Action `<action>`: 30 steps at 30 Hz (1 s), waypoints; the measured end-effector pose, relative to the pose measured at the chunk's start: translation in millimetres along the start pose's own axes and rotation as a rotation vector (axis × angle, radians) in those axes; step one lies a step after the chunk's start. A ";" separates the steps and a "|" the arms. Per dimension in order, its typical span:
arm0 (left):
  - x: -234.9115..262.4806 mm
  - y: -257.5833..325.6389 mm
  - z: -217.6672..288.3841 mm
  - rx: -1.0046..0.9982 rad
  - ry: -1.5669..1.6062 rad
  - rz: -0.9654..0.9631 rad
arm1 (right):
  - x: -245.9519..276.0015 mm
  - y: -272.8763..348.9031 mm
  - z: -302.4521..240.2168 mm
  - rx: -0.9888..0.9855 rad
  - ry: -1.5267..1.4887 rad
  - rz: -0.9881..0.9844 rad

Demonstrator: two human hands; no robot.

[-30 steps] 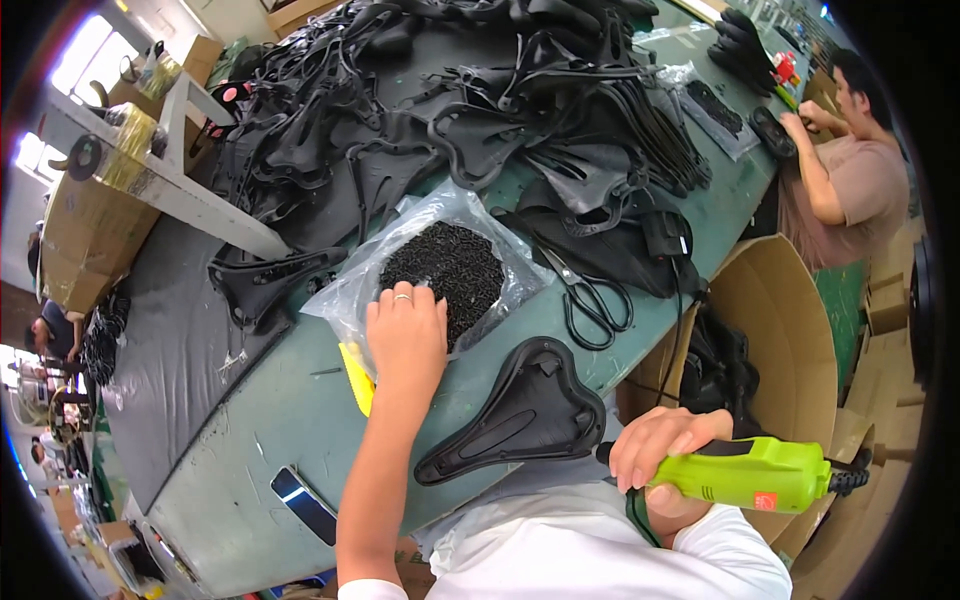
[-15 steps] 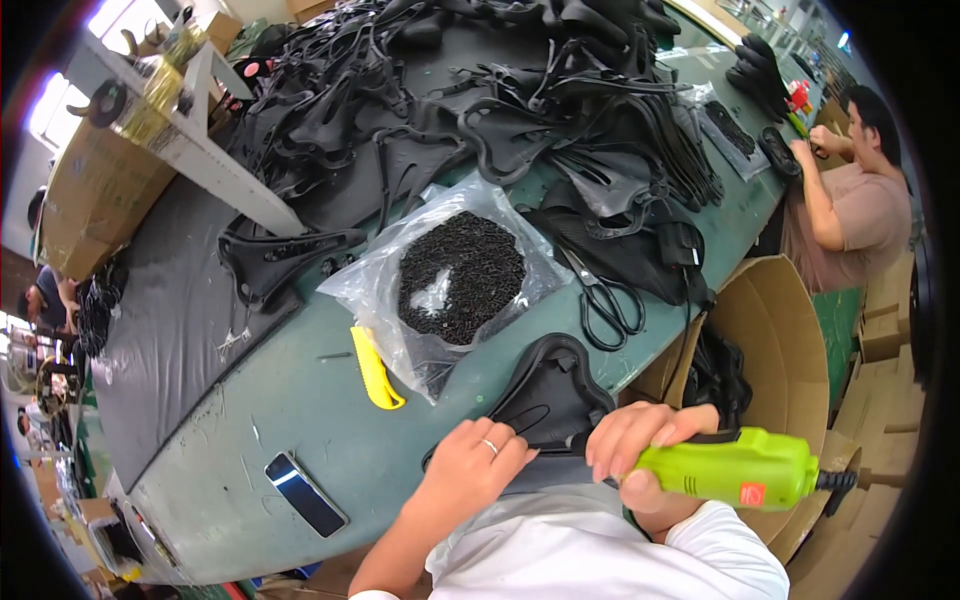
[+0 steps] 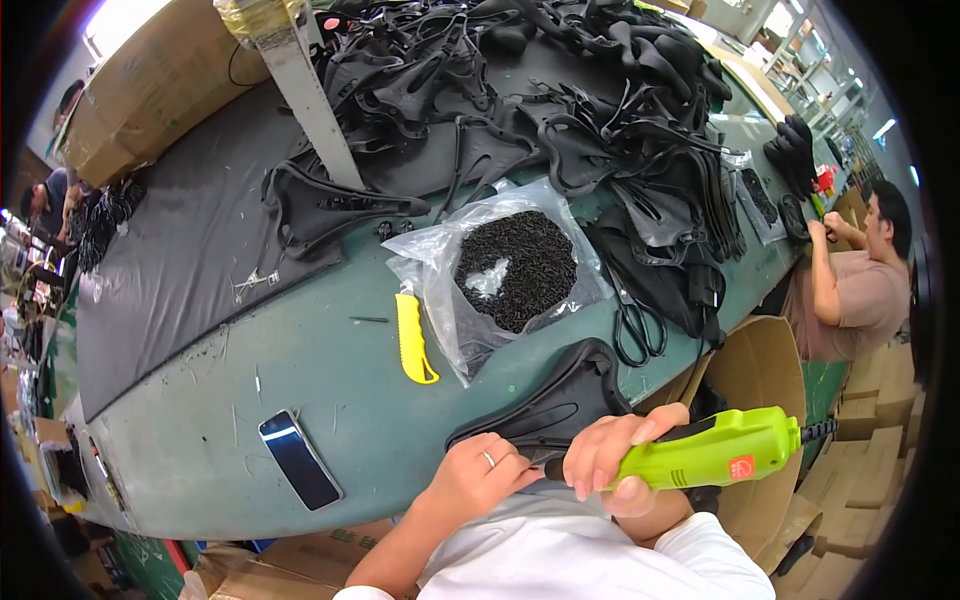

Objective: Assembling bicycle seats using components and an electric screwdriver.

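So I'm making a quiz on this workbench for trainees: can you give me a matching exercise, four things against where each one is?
Things:
1. green power screwdriver
2. yellow utility knife
3. smartphone
4. scissors

Places:
a. near table edge, far left
b. right of the screw bag
c. in the right hand
d. left of the screw bag

Pairs: 1-c, 2-d, 3-a, 4-b

My fingers (image 3: pixel 600 462) grip a glossy green plastic driver (image 3: pixel 715 450); the saddle (image 3: pixel 560 405) is matt black; the desk (image 3: pixel 300 360) is scuffed green.
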State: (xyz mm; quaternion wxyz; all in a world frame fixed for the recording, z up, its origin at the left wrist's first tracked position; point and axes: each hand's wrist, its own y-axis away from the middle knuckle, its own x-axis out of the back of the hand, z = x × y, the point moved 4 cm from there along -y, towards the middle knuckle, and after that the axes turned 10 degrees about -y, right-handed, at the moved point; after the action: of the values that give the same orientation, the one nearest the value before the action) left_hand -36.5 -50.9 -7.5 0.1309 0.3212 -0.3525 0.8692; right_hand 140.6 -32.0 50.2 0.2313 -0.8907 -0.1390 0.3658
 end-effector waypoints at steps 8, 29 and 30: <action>-8.7 -22.0 -13.5 0.309 -0.349 0.045 | 20.6 -6.5 15.0 0.131 0.241 0.078; -35.2 -8.1 -27.3 0.303 -0.314 -0.084 | 38.8 2.5 43.4 -0.069 0.517 0.044; -37.2 -7.7 -28.0 0.304 -0.325 -0.114 | 44.2 5.5 43.7 -0.115 0.542 0.065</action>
State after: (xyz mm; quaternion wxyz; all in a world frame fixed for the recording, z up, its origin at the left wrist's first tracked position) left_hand -17.8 -26.0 -42.9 0.0716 0.4924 -0.2152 0.8403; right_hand 140.4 -4.7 -6.0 0.1972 -0.9717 -0.0640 0.1130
